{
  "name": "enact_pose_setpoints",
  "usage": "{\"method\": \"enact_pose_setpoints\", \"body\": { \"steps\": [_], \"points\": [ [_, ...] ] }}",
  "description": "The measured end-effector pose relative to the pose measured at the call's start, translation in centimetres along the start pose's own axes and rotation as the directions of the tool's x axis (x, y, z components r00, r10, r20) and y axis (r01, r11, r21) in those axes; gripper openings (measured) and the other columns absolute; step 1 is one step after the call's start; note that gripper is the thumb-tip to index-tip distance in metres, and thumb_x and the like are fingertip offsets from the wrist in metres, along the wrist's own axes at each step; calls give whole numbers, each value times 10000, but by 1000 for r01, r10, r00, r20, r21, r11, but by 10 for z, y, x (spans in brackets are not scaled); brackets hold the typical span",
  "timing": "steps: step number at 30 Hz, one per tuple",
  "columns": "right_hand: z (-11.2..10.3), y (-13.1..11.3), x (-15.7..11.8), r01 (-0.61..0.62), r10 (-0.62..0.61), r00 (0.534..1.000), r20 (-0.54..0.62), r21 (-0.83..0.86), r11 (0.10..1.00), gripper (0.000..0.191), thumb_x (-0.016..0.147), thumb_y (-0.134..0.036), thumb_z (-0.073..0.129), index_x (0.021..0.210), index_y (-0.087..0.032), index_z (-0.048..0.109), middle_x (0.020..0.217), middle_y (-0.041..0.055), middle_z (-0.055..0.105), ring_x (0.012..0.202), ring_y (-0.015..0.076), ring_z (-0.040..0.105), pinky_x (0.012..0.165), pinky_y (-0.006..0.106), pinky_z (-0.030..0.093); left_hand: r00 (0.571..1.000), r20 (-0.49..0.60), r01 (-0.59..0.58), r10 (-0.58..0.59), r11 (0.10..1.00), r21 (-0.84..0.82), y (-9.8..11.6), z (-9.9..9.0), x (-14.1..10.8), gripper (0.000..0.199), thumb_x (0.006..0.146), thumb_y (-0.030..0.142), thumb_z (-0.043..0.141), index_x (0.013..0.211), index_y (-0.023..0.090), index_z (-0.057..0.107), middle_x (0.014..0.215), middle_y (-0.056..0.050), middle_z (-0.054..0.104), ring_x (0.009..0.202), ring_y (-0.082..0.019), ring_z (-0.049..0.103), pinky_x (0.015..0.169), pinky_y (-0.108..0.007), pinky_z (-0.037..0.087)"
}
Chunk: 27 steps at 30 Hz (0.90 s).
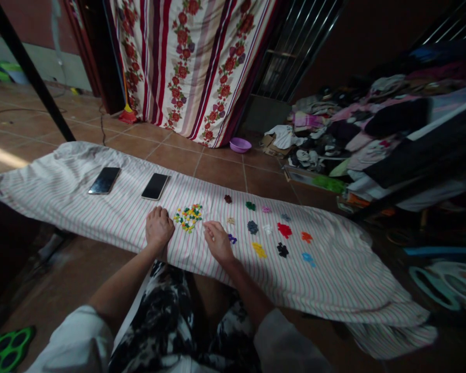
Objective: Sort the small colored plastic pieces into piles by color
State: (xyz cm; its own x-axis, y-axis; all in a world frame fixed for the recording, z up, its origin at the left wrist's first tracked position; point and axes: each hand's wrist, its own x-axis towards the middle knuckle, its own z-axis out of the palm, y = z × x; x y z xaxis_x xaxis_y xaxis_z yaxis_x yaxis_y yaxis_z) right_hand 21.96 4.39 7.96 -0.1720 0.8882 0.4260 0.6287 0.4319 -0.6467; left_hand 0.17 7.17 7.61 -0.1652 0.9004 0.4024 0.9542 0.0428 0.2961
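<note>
My left hand (159,226) rests on the striped cloth with its fingers curled in, and nothing shows in it. Just right of it lies a loose pile of small yellow, green and orange pieces (188,217). On the pile's other side is my right hand (218,242), thumb and fingertips pinched together. Whatever it may hold is too small to make out. Purple pieces (232,239) lie partly hidden beside that hand. Farther right are colour-sorted heaps, among them yellow pieces (259,250), grey pieces (252,227), red pieces (284,230) and black pieces (282,250).
Two phones, a left one (104,181) and a right one (156,186), lie on the striped cloth (326,290) beyond my left hand. Past the table stand a purple basin (240,145), a flowered curtain (194,67) and a heap of clothes (357,124).
</note>
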Motion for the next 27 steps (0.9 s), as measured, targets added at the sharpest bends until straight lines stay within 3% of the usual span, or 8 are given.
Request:
{"method": "enact_pose_setpoints", "body": {
  "steps": [3,12,22,27],
  "points": [
    [18,-7,7,-82,84,995,45,-42,996,297,872,-148,486,1098,-212,667,1071,82,606,843,164,636,797,308,563,1000,3,1,-1,1000,0,0,1,0,272,841,190,445,1036,123,622,1262,-179,613,1206,-306,537,1026,-441,396],
    [41,-21,14,-109,128,980,152,-132,985,229,854,-128,566,1044,-225,647,1036,52,558,849,156,602,801,287,533,1000,0,3,-3,1000,6,0,1,0,281,852,187,434,1055,123,617,1285,-180,604,1217,-305,534,1022,-440,395],
    [51,-14,53,-125,133,989,71,-104,987,266,885,-124,488,1048,-211,679,1041,74,580,914,184,600,876,338,520,1000,4,14,-14,1000,-12,-1,3,2,276,838,184,447,1048,129,619,1284,-181,606,1226,-310,533,1029,-452,396],
    [45,-26,39,-24,29,998,61,-81,996,287,927,-145,456,1048,-234,701,1096,75,604,1025,190,595,948,337,503,1000,-5,10,-10,1000,-19,-1,4,1,284,837,178,440,1049,134,624,1282,-182,604,1232,-310,524,1034,-460,393]
  ]
}}
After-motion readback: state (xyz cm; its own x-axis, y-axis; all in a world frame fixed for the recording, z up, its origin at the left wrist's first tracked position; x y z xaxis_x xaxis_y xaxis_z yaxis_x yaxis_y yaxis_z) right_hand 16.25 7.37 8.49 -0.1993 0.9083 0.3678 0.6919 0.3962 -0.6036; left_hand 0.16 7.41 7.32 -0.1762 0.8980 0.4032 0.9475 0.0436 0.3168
